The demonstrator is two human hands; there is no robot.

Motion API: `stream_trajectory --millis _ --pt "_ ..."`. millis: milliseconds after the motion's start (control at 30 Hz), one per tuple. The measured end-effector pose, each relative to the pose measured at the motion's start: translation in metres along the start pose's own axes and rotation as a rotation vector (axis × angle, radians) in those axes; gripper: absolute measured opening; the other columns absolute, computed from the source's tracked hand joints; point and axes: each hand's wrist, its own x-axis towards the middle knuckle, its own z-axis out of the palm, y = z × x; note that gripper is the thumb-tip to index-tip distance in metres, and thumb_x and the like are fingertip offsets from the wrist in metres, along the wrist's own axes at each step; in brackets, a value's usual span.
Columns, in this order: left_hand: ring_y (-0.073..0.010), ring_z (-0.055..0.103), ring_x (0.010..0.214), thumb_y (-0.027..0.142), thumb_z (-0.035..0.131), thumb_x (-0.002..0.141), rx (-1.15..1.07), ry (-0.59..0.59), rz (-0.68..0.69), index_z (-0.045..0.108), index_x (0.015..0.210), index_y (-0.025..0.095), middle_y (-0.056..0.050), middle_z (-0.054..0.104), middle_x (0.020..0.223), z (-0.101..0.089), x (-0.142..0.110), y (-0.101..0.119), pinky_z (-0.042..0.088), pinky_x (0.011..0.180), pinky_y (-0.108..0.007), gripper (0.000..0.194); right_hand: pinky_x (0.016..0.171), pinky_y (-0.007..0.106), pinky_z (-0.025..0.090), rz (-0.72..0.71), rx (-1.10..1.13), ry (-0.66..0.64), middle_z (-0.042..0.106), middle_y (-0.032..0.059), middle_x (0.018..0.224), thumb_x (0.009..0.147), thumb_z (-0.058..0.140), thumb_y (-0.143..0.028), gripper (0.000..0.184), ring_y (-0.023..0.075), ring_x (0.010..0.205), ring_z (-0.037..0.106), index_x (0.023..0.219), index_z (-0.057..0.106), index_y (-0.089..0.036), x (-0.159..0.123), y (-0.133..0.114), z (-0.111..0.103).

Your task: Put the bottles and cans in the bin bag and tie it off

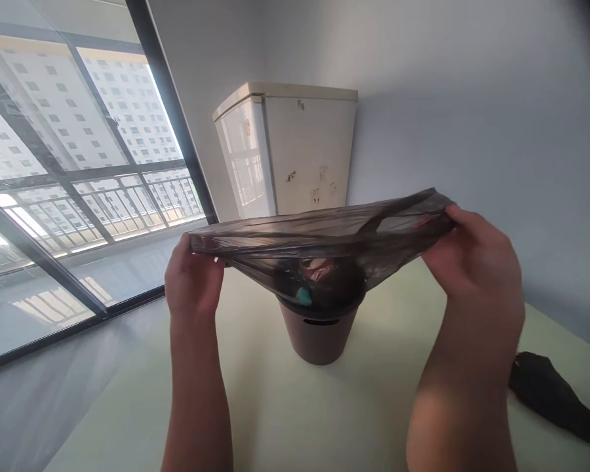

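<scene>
dark plastic bag [295,246], mid-dial, tops the bin [319,341] at six o'clock; our left hand [191,278] at nine and right hand [479,255] at three pinch its edges, likely to spread it.

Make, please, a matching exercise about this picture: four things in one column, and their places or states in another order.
Things:
1. bin
2. plastic bag
3. white cabinet
4. black item

Places or states:
A. marked with brownish patches
B. lying at the picture's lower right
C. stretched between the left hand and the right hand
D. standing upright on the pale table

Pairs: 1-D, 2-C, 3-A, 4-B
</scene>
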Motion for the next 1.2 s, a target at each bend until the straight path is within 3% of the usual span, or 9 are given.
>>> stream_trajectory --millis 133,233,333,533,667,800,1067,1133,1200 --pt "-0.0226 0.068 0.117 0.036 0.064 0.097 -0.080 -0.090 0.026 0.070 0.083 0.021 -0.006 0.074 0.116 -0.001 0.003 -0.008 0.057 0.101 -0.039 0.021 0.082 0.034 0.050 0.029 -0.038 -0.033 0.064 0.0047 0.093 0.084 0.056 -0.025 0.021 0.0208 0.094 0.064 0.064 0.051 -0.023 0.003 0.004 0.001" --pt "-0.0247 0.064 0.127 0.045 0.059 0.101 -0.054 -0.108 0.079 0.071 0.087 0.024 -0.005 0.071 0.125 0.002 0.003 -0.018 0.055 0.105 -0.045 0.028 0.083 0.040 0.050 0.048 -0.129 -0.092 0.070 0.0088 0.108 0.089 0.046 -0.034 0.019 0.0249 0.096 0.066 0.088 0.063 -0.026 0.000 0.007 0.011" --pt "-0.0201 0.068 0.116 0.050 0.058 0.102 -0.038 -0.096 0.117 0.072 0.098 0.030 -0.001 0.073 0.115 0.007 -0.001 -0.024 0.055 0.107 -0.047 0.025 0.084 0.044 0.051 0.088 -0.140 -0.186 0.071 0.0105 0.105 0.096 0.040 -0.043 0.033 0.0263 0.095 0.066 0.108 0.065 -0.027 -0.004 0.012 0.024" --pt "-0.0130 0.065 0.077 0.046 0.069 0.095 0.035 -0.186 0.027 0.072 0.111 0.029 -0.002 0.067 0.098 0.019 -0.017 -0.030 0.058 0.096 -0.038 0.023 0.089 0.042 0.056 0.093 0.049 -0.370 0.045 -0.0034 0.069 0.100 0.049 -0.049 0.041 0.0140 0.063 0.049 0.068 0.043 -0.024 -0.009 0.031 0.042" --pt "-0.0107 0.059 0.073 0.023 0.080 0.085 0.015 -0.256 0.008 0.069 0.120 0.026 -0.001 0.063 0.092 0.025 -0.022 -0.031 0.056 0.071 -0.023 0.037 0.083 0.037 0.058 0.018 0.023 -0.482 0.059 -0.0005 0.094 0.089 0.066 -0.056 0.031 0.0131 0.069 0.053 0.096 0.061 -0.026 -0.012 0.040 0.049" --pt "-0.0083 0.057 0.075 0.007 0.075 0.082 -0.061 -0.254 0.018 0.066 0.119 0.029 0.001 0.061 0.094 0.026 -0.019 -0.031 0.053 0.070 -0.020 0.044 0.078 0.029 0.057 0.081 0.024 -0.508 0.067 0.0026 0.119 0.073 0.087 -0.033 0.057 0.0137 0.083 0.063 0.126 0.064 -0.029 -0.010 0.045 0.047" --pt "-0.0273 0.067 0.120 0.008 0.067 0.084 -0.016 -0.203 0.049 0.060 0.095 0.022 0.000 0.060 0.091 0.033 -0.023 -0.040 0.051 0.109 -0.048 0.019 0.100 0.037 0.057 0.175 0.245 -0.514 0.074 0.0011 0.099 0.088 0.079 -0.040 0.018 0.0190 0.101 0.070 0.094 0.070 -0.026 -0.004 0.063 0.052" --pt "-0.0240 0.072 0.108 0.010 0.069 0.085 -0.059 -0.224 0.010 0.057 0.095 0.021 0.001 0.058 0.089 0.034 -0.026 -0.041 0.052 0.109 -0.048 0.019 0.102 0.042 0.056 0.163 0.331 -0.525 0.075 -0.0005 0.103 0.089 0.077 -0.042 0.022 0.0209 0.107 0.071 0.085 0.062 -0.026 -0.007 0.067 0.056" --pt "-0.0100 0.068 0.076 0.009 0.067 0.086 -0.127 -0.224 -0.049 0.055 0.095 0.022 0.002 0.056 0.088 0.035 -0.029 -0.040 0.059 0.094 -0.033 0.021 0.098 0.044 0.057 0.149 0.401 -0.527 0.075 -0.0032 0.094 0.089 0.077 -0.044 0.028 0.0200 0.098 0.073 0.082 0.055 -0.027 -0.010 0.071 0.058"
